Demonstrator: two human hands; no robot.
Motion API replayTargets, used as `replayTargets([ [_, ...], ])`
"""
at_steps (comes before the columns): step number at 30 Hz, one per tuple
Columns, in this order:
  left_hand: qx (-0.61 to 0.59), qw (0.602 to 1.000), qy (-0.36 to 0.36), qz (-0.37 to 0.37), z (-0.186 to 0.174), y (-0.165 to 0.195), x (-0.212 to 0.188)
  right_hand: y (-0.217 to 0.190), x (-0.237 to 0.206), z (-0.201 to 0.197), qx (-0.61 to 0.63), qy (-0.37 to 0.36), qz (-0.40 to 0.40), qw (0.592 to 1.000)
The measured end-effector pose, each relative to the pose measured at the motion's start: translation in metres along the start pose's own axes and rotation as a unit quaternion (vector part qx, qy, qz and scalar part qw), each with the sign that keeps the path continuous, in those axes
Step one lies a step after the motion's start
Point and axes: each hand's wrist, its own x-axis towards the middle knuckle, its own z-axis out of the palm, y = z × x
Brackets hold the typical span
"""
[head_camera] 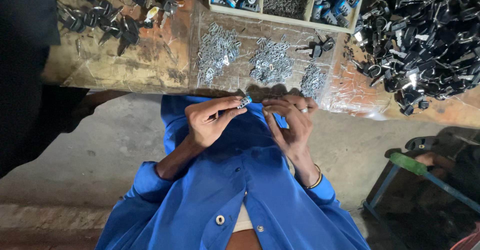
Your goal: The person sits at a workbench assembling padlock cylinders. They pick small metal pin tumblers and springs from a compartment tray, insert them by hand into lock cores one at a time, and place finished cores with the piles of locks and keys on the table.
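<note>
Left hand (212, 120): held a small silver lock cylinder (244, 102) pinched at its fingertips, just below the bench edge.
Right hand (290, 122): fingers curled close beside the cylinder, a ring on one finger, a bangle at the wrist.
Clothing: blue button shirt (235, 190).
Bench (125, 65): worn wood under clear plastic sheet.
Metal bits: three heaps of small silver pieces (270, 62) lay just above the hands.
Keys: black-headed keys (425, 35) piled at right, more at upper left.
Tray (285, 16): wooden, divided, held cylinders and pins.
</note>
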Motion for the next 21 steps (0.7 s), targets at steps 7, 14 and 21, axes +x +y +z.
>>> replayTargets([
  [7, 0.01, 1.0, -0.007, -0.012, 0.002, 0.002, 0.002, -0.017, 0.006, 0.011, 0.036, -0.01, 0.037, 0.999],
  [14, 0.056, 0.997, -0.021, 0.052, -0.005, 0.005, 0.004, -0.026, 0.009, 0.02, 0.076, 0.019, 0.076, 0.994],
  [21, 0.141, 0.969, -0.052, 0.198, -0.002, 0.008, 0.007, -0.022, -0.001, 0.003, 0.013, -0.034, 0.058, 0.998],
])
